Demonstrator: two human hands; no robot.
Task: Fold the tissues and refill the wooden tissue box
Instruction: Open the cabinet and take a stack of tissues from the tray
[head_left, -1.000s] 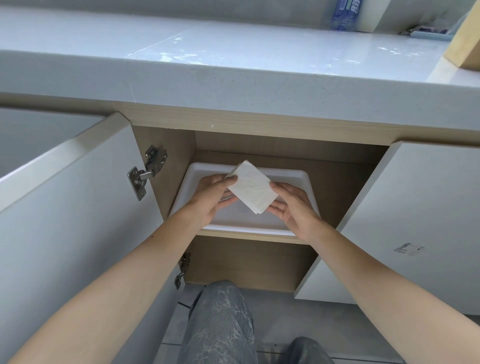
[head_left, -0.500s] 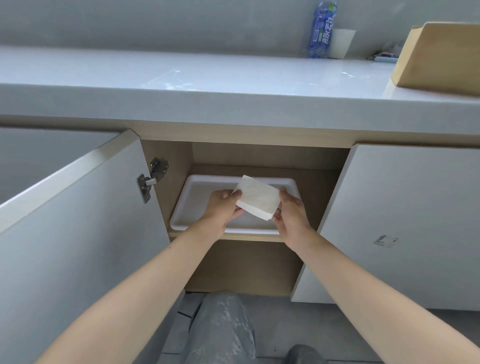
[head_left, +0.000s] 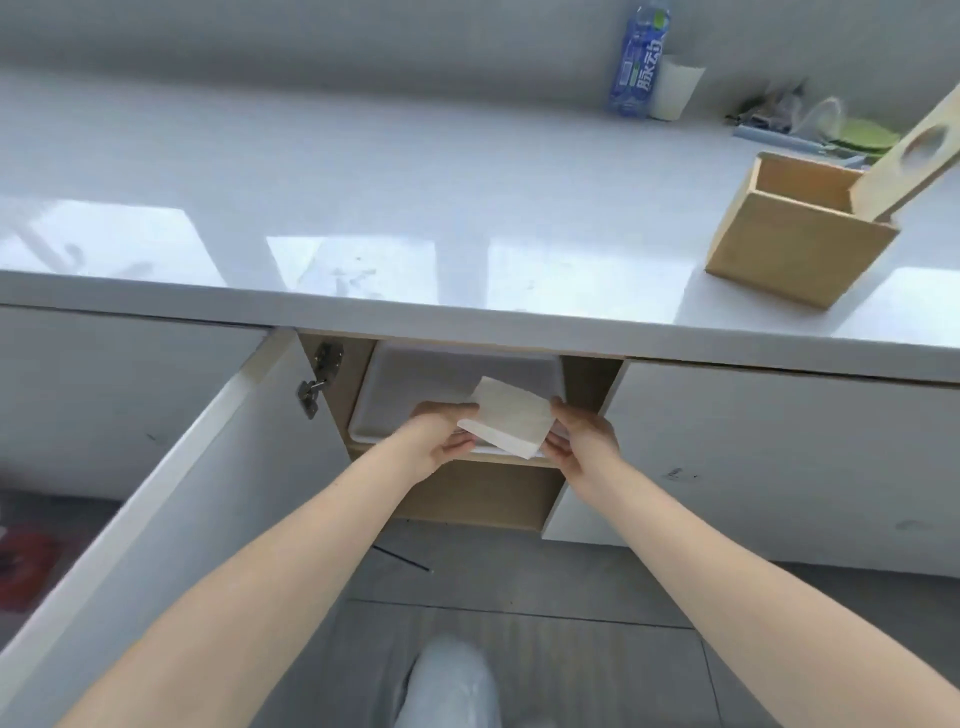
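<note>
At the far left a red thing (head_left: 26, 564) on the floor was blurred and cut by the edge, too vague to name; the open cabinet door (head_left: 171, 499) swung out beside it, its hinge (head_left: 318, 379) plain against the cabinet wall; inside, a white tray (head_left: 415, 387) sat on the shelf, its back edge lost under the countertop (head_left: 363, 176); the left hand (head_left: 441, 434) pinched the left edge of a folded tissue (head_left: 511, 418) held just above the tray's front rim, fingers curled under it and mostly hidden; the right hand (head_left: 584, 441) gripped the tissue's right edge, its fingertips tucked behind the paper; a knee (head_left: 452, 680) showed below, smeared; up on the counter a blue bottle (head_left: 638, 60) stood by the wall with a white cup (head_left: 675, 85) touching it; further right lay a blurred clutter (head_left: 810, 127) I could not make out; the wooden tissue box (head_left: 795, 244) stood open, its interior only partly visible, with its lid (head_left: 919, 150) leaning in it, cut off at the right edge.
</note>
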